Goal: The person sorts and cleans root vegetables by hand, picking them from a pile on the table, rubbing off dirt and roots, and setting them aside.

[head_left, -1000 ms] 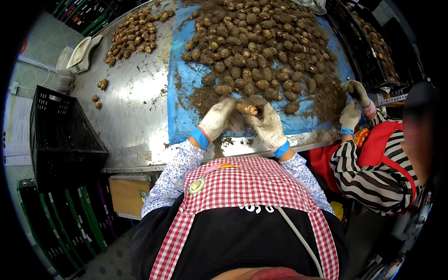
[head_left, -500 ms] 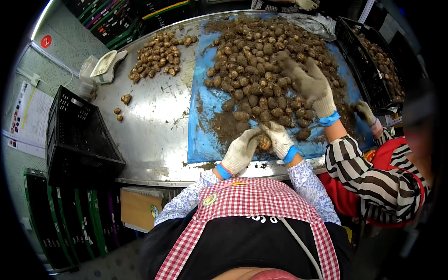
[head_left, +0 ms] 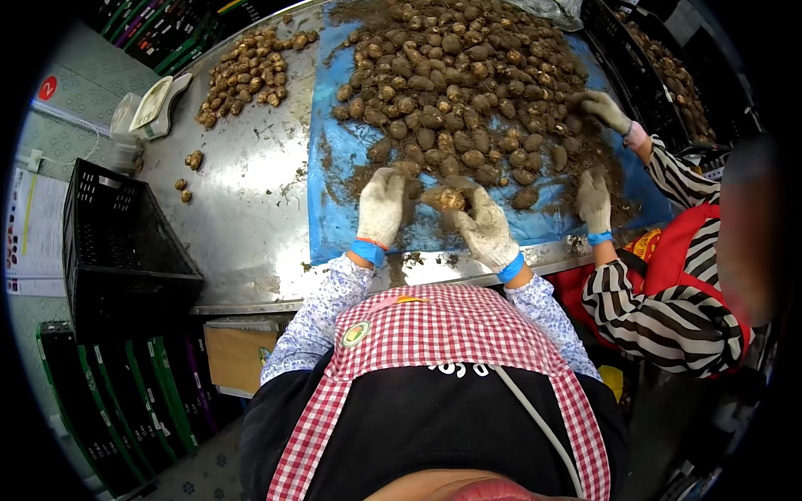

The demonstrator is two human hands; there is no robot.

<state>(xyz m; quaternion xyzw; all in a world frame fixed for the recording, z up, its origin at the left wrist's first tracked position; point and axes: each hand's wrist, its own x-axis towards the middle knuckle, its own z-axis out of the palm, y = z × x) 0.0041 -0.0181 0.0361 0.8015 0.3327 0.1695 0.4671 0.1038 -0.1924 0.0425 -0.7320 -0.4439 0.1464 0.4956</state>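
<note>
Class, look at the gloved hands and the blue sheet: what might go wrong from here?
The tuber in the right hand might slip from its gloved grip and drop onto the blue sheet.
The co-worker's nearer hand is over the same sheet, so hands might bump if both people reach for the pile.
Loose soil near the sheet's left edge might spread onto the metal table.

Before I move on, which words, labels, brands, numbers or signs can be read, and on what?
"2": round red wall sign.
Too small: print on the white paper sheet.
Too small: labels on the black-and-green plastic crates.
Partly covered, unclear: white lettering on the black cloth top.
Unclear: any text on the round green-and-white badge.
</note>
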